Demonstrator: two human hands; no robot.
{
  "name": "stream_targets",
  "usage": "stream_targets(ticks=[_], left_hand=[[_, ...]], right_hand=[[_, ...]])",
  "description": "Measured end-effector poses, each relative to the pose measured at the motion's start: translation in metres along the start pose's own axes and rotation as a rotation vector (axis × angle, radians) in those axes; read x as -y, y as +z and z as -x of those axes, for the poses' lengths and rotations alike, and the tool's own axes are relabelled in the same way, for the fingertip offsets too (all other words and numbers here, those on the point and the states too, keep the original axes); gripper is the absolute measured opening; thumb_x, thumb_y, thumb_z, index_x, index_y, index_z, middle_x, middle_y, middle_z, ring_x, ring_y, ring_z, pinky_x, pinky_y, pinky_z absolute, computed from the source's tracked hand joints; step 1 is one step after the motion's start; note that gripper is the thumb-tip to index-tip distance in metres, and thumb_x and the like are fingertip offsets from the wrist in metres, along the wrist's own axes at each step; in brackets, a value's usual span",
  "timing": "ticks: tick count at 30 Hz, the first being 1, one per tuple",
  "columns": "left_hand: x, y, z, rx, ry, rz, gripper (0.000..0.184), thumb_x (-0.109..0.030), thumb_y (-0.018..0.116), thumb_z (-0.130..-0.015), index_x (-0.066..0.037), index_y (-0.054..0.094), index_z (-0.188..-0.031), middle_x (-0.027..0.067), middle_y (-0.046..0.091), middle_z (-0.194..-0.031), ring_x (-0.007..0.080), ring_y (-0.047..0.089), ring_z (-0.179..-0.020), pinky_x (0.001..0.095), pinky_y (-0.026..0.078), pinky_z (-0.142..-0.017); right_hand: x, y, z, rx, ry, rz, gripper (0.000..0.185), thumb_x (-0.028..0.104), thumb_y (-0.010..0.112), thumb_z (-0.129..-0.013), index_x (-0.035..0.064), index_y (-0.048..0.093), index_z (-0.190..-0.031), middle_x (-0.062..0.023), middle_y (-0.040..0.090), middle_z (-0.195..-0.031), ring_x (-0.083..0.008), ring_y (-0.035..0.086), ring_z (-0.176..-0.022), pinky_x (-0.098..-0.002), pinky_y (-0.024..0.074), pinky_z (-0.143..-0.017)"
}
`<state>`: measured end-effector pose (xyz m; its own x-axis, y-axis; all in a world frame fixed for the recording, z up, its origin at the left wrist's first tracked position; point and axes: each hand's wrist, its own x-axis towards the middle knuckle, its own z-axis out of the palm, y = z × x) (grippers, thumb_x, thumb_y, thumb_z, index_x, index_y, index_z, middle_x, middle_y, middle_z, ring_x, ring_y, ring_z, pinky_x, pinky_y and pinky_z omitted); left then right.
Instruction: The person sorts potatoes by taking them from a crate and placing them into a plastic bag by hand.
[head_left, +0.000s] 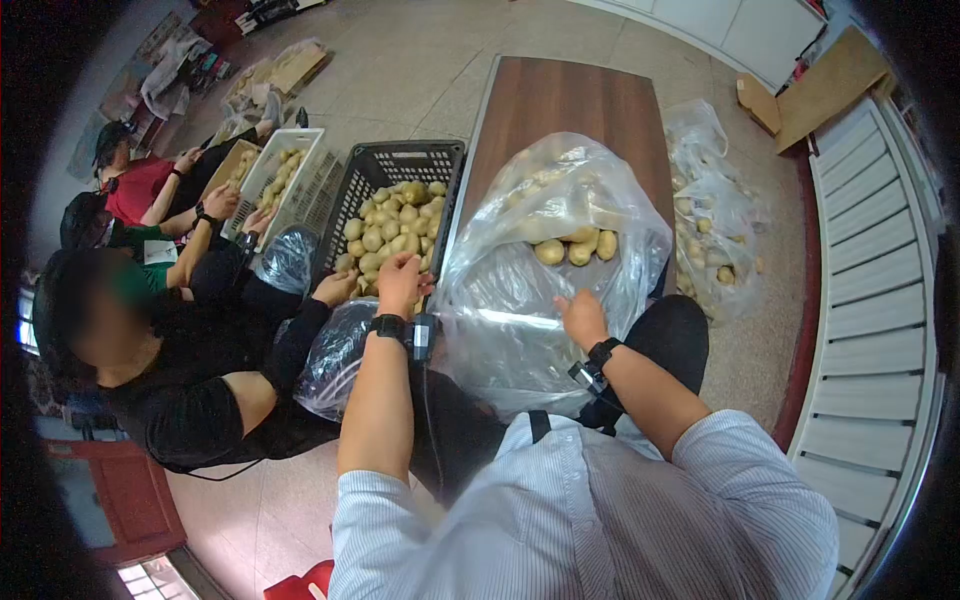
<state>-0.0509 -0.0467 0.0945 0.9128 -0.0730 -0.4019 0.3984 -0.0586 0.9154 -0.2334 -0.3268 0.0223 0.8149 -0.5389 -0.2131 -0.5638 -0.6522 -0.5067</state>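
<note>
My left hand (402, 283) is at the near right corner of a black plastic crate (408, 152) that holds many potatoes (390, 228). Its fingers curl together, and what they hold, if anything, cannot be made out. My right hand (582, 318) is over the near film of a large clear plastic bag (500, 345), thumb and forefinger apart. The bag lies on a brown wooden table (570, 95) and drapes toward my lap. Several yellow potatoes (578, 248) show in its opening, with more blurred behind the film.
Beside me on the left, a person in black (200, 415) reaches a hand (335, 288) to the same crate. Further along sit other people near a white crate (300, 150) of potatoes. A bag of potatoes (710, 225) lies on the floor at right.
</note>
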Motion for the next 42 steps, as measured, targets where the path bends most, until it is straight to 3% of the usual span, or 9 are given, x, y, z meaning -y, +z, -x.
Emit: stream_targets(ticks=[15, 21, 27, 29, 32, 34, 38, 40, 42], left_hand=[[-0.023, 0.063, 0.029, 0.395, -0.014, -0.398, 0.022, -0.019, 0.058, -0.086, -0.001, 0.06, -0.097, 0.0054, 0.062, -0.079, 0.0138, 0.061, -0.062, 0.0268, 0.05, -0.053], [-0.012, 0.079, 0.024, 0.624, 0.083, -0.624, 0.028, -0.024, 0.06, -0.087, -0.003, 0.061, -0.106, 0.0059, 0.062, -0.083, 0.0143, 0.06, -0.07, 0.029, 0.051, -0.058], [-0.012, 0.082, 0.024, 0.605, 0.218, -0.808, 0.035, -0.025, 0.061, -0.086, -0.002, 0.059, -0.113, 0.0104, 0.064, -0.088, 0.019, 0.062, -0.08, 0.031, 0.05, -0.071], [-0.009, 0.081, 0.016, 0.587, 0.31, -0.859, 0.038, -0.024, 0.061, -0.086, -0.001, 0.058, -0.115, 0.0133, 0.065, -0.094, 0.0217, 0.063, -0.087, 0.0322, 0.05, -0.076], [-0.007, 0.075, 0.002, 0.51, 0.434, -0.725, 0.046, -0.022, 0.063, -0.084, -0.001, 0.053, -0.123, 0.0191, 0.056, -0.12, 0.0285, 0.06, -0.104, 0.0359, 0.047, -0.088], [-0.008, 0.073, 0.001, 0.41, 0.448, -0.744, 0.044, -0.022, 0.062, -0.082, -0.001, 0.055, -0.121, 0.0197, 0.057, -0.119, 0.0313, 0.056, -0.109, 0.0369, 0.043, -0.094], [-0.012, 0.068, -0.012, 0.275, 0.497, -0.841, 0.049, -0.022, 0.062, -0.08, -0.002, 0.052, -0.124, 0.0216, 0.054, -0.124, 0.0357, 0.05, -0.117, 0.0386, 0.039, -0.101], [-0.017, 0.066, -0.016, 0.263, 0.458, -0.867, 0.051, -0.021, 0.062, -0.08, -0.001, 0.051, -0.126, 0.0219, 0.052, -0.127, 0.0362, 0.049, -0.118, 0.0389, 0.039, -0.101], [-0.016, 0.063, -0.023, 0.268, 0.447, -0.791, 0.053, -0.02, 0.062, -0.081, -0.001, 0.048, -0.129, 0.0224, 0.051, -0.129, 0.0354, 0.051, -0.117, 0.0391, 0.041, -0.1]], right_hand=[[-0.009, -0.009, 0.01, 0.411, -0.32, 0.322, 0.039, 0.032, 0.051, -0.09, -0.0043, 0.066, -0.085, -0.0257, 0.064, -0.092, -0.0421, 0.062, -0.087, -0.0494, 0.0482, -0.08], [0.002, -0.024, 0.017, 0.488, -0.181, 0.282, 0.038, 0.035, 0.054, -0.088, -0.0004, 0.066, -0.094, -0.0242, 0.065, -0.093, -0.0396, 0.063, -0.09, -0.0489, 0.0492, -0.08], [0.066, -0.092, -0.004, 0.343, -0.227, 0.184, 0.033, 0.034, 0.059, -0.084, 0.0064, 0.062, -0.101, -0.0208, 0.065, -0.094, -0.0387, 0.063, -0.088, -0.0487, 0.0486, -0.075], [0.072, -0.102, -0.03, 0.029, -0.56, 0.06, 0.033, 0.031, 0.061, -0.081, 0.006, 0.059, -0.103, -0.0216, 0.064, -0.096, -0.0381, 0.061, -0.089, -0.0477, 0.0475, -0.077], [0.105, -0.138, -0.058, 0.09, -0.552, 0.169, 0.038, 0.029, 0.06, -0.081, 0.0058, 0.057, -0.112, -0.0231, 0.062, -0.103, -0.0385, 0.06, -0.096, -0.0455, 0.0466, -0.083], [0.109, -0.143, -0.083, 0.073, -0.541, -0.126, 0.04, 0.027, 0.056, -0.084, 0.0067, 0.056, -0.118, -0.0239, 0.062, -0.107, -0.0387, 0.059, -0.1, -0.045, 0.0458, -0.087], [0.095, -0.152, -0.143, 0.189, -0.476, -0.022, 0.044, 0.026, 0.052, -0.086, 0.0072, 0.051, -0.126, -0.0242, 0.061, -0.111, -0.039, 0.058, -0.103, -0.0434, 0.0455, -0.09], [0.095, -0.172, -0.159, 0.482, -0.613, -0.051, 0.042, 0.033, 0.055, -0.084, 0.0058, 0.06, -0.117, -0.0206, 0.062, -0.113, -0.0357, 0.059, -0.107, -0.0417, 0.0459, -0.092], [0.075, -0.151, -0.209, 0.397, -0.522, 0.128, 0.043, 0.034, 0.049, -0.088, 0.0045, 0.059, -0.119, -0.0228, 0.062, -0.113, -0.0368, 0.06, -0.104, -0.0421, 0.0449, -0.092]])
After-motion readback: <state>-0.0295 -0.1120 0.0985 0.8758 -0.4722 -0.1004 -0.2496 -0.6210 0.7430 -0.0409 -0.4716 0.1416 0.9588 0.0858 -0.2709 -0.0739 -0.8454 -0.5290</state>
